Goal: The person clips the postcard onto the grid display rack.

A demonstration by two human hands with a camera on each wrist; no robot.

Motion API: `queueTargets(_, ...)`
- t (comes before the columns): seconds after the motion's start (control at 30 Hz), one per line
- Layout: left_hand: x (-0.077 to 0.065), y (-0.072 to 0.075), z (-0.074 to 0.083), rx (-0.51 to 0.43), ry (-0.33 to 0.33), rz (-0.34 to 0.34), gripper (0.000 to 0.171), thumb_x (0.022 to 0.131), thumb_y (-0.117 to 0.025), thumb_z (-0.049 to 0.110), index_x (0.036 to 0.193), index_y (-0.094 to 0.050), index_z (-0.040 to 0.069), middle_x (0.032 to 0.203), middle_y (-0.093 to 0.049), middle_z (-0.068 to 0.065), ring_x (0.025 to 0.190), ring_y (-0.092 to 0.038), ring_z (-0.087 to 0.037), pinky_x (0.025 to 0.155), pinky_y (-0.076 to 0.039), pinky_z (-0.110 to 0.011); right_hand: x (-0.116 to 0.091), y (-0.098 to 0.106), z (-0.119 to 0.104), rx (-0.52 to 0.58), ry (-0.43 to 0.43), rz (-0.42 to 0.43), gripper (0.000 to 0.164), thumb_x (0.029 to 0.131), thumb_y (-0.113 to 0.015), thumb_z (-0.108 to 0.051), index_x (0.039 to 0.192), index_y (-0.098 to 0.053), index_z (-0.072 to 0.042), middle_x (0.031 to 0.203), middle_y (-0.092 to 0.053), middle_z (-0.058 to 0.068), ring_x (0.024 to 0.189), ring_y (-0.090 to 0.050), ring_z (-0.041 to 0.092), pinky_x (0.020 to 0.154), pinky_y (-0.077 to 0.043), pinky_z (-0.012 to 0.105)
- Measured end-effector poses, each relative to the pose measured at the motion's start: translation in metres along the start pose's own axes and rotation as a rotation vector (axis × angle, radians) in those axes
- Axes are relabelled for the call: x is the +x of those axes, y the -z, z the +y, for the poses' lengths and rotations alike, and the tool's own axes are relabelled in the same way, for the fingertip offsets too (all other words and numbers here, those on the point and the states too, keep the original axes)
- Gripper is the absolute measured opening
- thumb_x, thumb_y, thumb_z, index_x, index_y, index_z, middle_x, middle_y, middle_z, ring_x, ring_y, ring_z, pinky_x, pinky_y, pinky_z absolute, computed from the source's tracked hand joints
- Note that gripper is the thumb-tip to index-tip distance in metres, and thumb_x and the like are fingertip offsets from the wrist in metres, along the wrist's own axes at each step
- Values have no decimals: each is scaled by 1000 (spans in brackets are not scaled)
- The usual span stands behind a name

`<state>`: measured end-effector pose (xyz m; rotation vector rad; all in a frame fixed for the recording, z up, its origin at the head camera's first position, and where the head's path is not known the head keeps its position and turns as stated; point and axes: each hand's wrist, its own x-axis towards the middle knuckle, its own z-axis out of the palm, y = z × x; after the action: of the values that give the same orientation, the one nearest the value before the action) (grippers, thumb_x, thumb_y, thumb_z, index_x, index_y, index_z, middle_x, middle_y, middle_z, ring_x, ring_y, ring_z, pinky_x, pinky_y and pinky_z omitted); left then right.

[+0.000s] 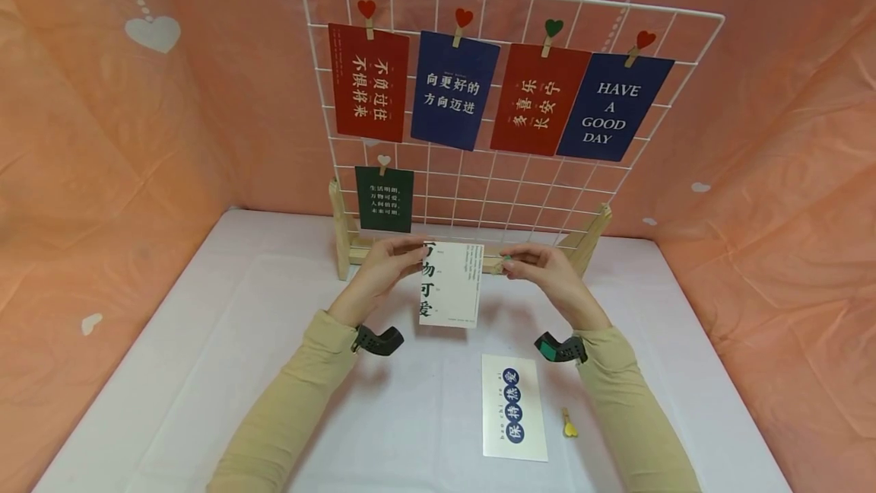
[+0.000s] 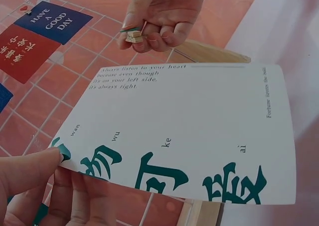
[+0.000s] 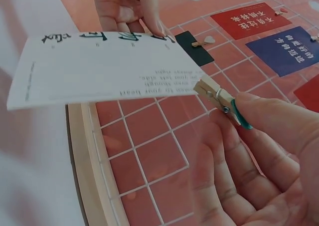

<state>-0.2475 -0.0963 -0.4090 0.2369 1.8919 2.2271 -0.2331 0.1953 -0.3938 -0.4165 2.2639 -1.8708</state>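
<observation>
My left hand (image 1: 386, 272) pinches a white card (image 1: 450, 285) with dark green characters by its upper left corner, thumb on the printed face. The card hangs upright in front of the lower part of the white wire grid (image 1: 472, 196). To the right of the card, my right hand (image 1: 544, 272) pinches a small wooden clothespin (image 3: 218, 96) between thumb and forefinger. A green piece sits at the clothespin's thumb end. In the right wrist view its wooden tip overlaps the card's corner; in the head view a gap shows between card and right fingers.
Along the grid's top, heart clothespins hold red cards (image 1: 369, 84) and blue cards (image 1: 455, 90). A dark green card (image 1: 385, 200) hangs lower left. Wooden feet (image 1: 340, 230) support the grid. On the table lie a white card (image 1: 514, 408) with blue circles and a yellow-heart clothespin (image 1: 569, 424).
</observation>
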Motion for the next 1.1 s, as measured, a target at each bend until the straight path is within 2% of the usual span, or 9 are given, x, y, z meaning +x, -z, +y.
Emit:
queueTargets(0.2, 1, -3, 5, 16, -31, 34, 28, 94, -60, 5, 121, -59, -5, 106, -61, -11, 92, -60, -18, 87, -52, -31, 4, -3, -4, 33, 25, -20, 33, 90, -69, -14, 117, -61, 2, 109, -62, 22, 94, -63, 24, 89, -51, 38)
queueTargets(0.37, 3, -5, 10, -8, -25, 82, 27, 93, -62, 4, 119, -59, -5, 100, -62, -8, 87, -60, -16, 84, -53, -29, 8, -4, -9, 53, 45, -27, 28, 90, -68, -11, 115, -61, 1, 104, -65, 14, 93, -64, 25, 90, -51, 42)
queueTargets(0.5, 6, -7, 13, -4, -27, 100, 29, 93, -63, 6, 120, -59, -4, 102, -62, -9, 90, -60, -16, 86, -52, -31, 11, -3, -16, 34, 67, -22, 32, 91, -67, -11, 116, -59, 6, 100, -66, 8, 93, -63, 28, 89, -51, 41)
queueTargets(0.73, 12, -9, 18, -17, -31, 128, 28, 93, -63, 5, 119, -59, -4, 106, -62, -12, 95, -61, -17, 90, -51, -31, 16, -3, -27, 15, 83, -8, 40, 90, -67, -10, 119, -54, 14, 99, -66, 8, 91, -63, 21, 86, -53, 34)
queueTargets(0.83, 14, -10, 19, -15, -41, 135, 28, 92, -63, 5, 119, -59, -4, 107, -62, -13, 96, -61, -18, 91, -51, -32, 18, -4, -32, 5, 90, -4, 37, 90, -67, -9, 118, -56, 12, 101, -66, 7, 92, -62, 22, 86, -52, 33)
queueTargets(0.97, 16, -11, 22, -4, -62, 130, 28, 92, -64, 6, 118, -60, -3, 110, -61, -14, 100, -60, -20, 92, -50, -33, 21, -3, -37, -5, 106, 3, 35, 90, -68, -10, 117, -58, 10, 104, -66, 10, 96, -62, 31, 87, -52, 36)
queueTargets(1.1, 18, -13, 26, 5, -84, 121, 28, 92, -64, 8, 118, -60, -3, 113, -61, -15, 103, -59, -21, 94, -49, -36, 24, -4, -43, -6, 128, 13, 32, 90, -68, -9, 115, -59, 9, 104, -66, 11, 93, -63, 28, 86, -53, 34)
